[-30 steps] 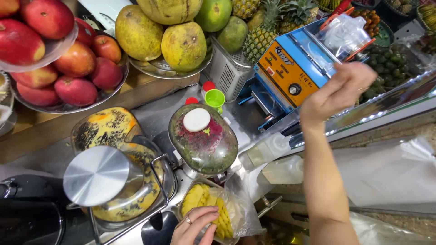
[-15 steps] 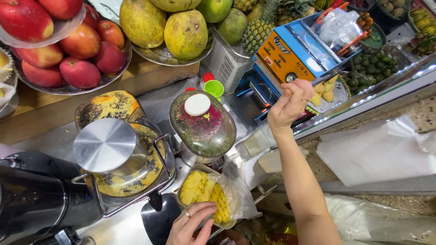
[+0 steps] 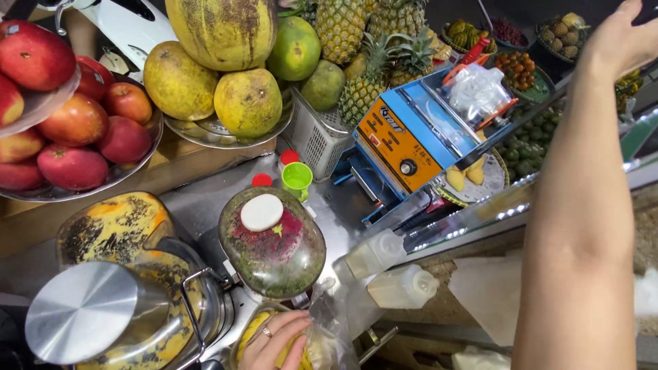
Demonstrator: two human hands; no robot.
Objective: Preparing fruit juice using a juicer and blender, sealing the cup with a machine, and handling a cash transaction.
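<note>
While the left hand lies flat, fingers spread, on the bag of yellow fruit, the right hand reaches up, open, holding nothing visible. Just beyond the left hand stands the domed blender jar; I'd press that bag firmly so it cannot slide off the worktop.

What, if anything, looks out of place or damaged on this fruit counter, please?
The cut fruit at lower left has large black patches across its yellow flesh, which looks like spoilage or bruising. Two squeeze bottles lie tipped on their sides by the counter edge. Nothing appears spilled. The left hand rests on bagged yellow fruit.
</note>
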